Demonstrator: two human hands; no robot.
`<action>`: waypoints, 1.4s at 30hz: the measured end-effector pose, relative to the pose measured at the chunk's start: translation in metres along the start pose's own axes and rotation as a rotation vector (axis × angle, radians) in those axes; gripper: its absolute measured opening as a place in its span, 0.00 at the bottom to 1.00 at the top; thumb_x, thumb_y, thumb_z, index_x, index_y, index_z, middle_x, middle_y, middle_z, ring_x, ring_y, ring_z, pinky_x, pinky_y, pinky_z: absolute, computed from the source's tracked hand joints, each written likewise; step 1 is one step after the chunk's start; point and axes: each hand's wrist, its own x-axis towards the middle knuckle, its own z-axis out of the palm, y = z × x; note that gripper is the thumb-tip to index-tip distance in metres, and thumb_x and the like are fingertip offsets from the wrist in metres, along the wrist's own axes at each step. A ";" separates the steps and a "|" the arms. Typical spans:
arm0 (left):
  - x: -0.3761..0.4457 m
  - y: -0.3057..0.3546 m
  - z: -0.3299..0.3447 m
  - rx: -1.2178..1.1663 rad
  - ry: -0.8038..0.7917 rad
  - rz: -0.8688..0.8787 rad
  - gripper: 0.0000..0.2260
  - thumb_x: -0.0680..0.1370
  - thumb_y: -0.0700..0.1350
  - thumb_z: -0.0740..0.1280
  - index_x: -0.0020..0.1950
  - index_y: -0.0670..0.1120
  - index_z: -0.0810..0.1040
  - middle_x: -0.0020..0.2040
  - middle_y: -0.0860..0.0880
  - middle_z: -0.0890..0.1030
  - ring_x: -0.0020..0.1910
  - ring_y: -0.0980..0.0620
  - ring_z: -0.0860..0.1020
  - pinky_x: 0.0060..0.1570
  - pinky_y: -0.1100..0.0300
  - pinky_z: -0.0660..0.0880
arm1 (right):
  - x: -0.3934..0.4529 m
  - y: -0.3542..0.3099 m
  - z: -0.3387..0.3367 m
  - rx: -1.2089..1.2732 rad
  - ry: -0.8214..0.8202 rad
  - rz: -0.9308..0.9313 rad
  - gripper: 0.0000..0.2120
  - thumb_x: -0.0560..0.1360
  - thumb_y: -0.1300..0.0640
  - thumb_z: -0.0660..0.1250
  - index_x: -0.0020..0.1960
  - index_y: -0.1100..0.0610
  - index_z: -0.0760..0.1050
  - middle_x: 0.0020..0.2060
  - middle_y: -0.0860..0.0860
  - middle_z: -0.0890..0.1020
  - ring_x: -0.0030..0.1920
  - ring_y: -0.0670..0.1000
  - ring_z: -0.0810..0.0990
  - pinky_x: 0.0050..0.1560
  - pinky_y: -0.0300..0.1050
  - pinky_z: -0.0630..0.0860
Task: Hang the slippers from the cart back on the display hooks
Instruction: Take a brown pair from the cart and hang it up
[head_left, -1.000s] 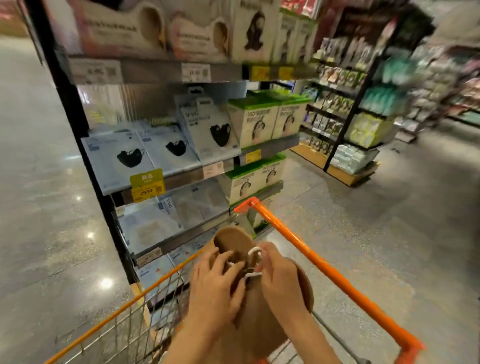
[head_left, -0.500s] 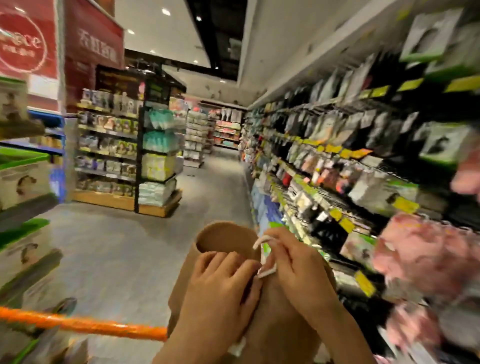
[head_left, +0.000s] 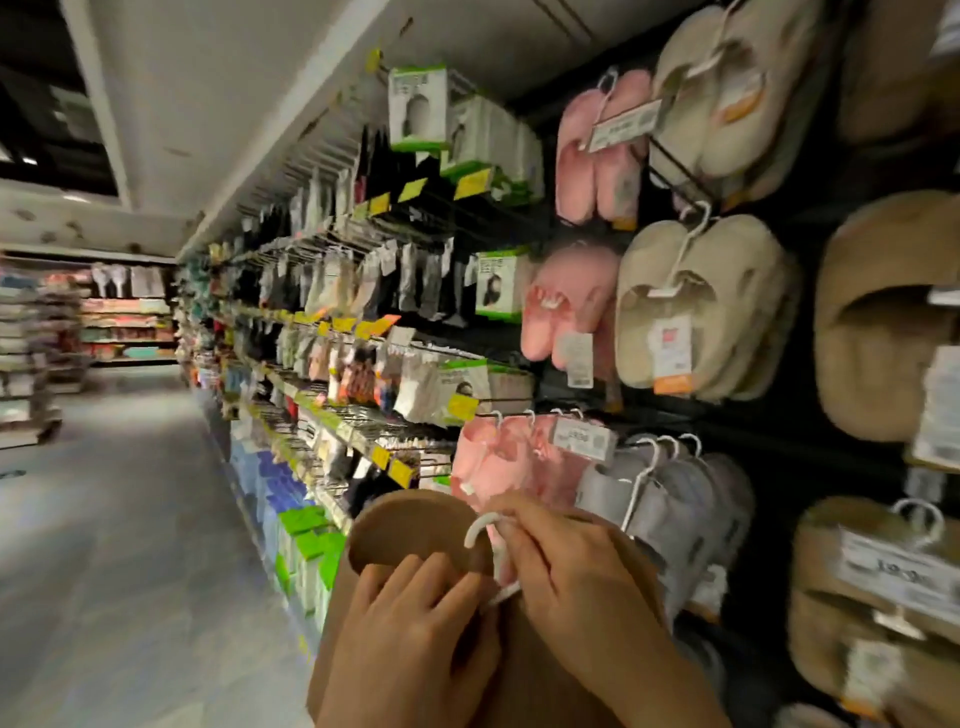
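Right hand (head_left: 576, 582) pinched the white plastic hanger (head_left: 491, 553) of the tan slippers (head_left: 410, 530), fingers closed on its stem; left hand (head_left: 410, 639) gripped the slippers' upper edge beside it, fingers curled over the fabric; the pair was held in the air, clear of the display wall (head_left: 810, 374), just below the pink slippers (head_left: 498, 457) and grey slippers (head_left: 670, 499) on the lowest visible hooks; higher hooks carried beige slippers (head_left: 701, 312); at the wall's right edge hung brown slippers (head_left: 883, 322); leftward, racks of packaged goods (head_left: 374, 312) lined a grey polished aisle floor (head_left: 119, 519) under dim ceiling light.
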 end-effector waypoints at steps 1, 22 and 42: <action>0.005 0.004 0.012 -0.017 0.020 0.033 0.07 0.67 0.52 0.63 0.43 0.54 0.69 0.29 0.52 0.74 0.34 0.53 0.67 0.33 0.58 0.60 | -0.002 0.010 -0.003 -0.054 0.025 0.014 0.08 0.76 0.48 0.53 0.50 0.44 0.70 0.27 0.44 0.78 0.35 0.44 0.75 0.36 0.34 0.67; 0.095 0.097 0.072 -0.740 -0.062 0.436 0.08 0.74 0.50 0.60 0.39 0.50 0.76 0.35 0.51 0.74 0.35 0.49 0.71 0.35 0.57 0.58 | -0.039 0.015 -0.113 -0.503 0.314 0.454 0.11 0.77 0.52 0.54 0.52 0.51 0.73 0.31 0.41 0.75 0.35 0.44 0.76 0.36 0.37 0.71; 0.016 0.175 0.117 -1.138 -0.293 0.479 0.06 0.72 0.52 0.62 0.38 0.53 0.74 0.34 0.54 0.74 0.30 0.53 0.76 0.29 0.62 0.70 | -0.144 0.025 -0.106 -0.625 0.287 0.882 0.11 0.74 0.43 0.50 0.49 0.44 0.69 0.31 0.42 0.78 0.35 0.45 0.78 0.37 0.46 0.74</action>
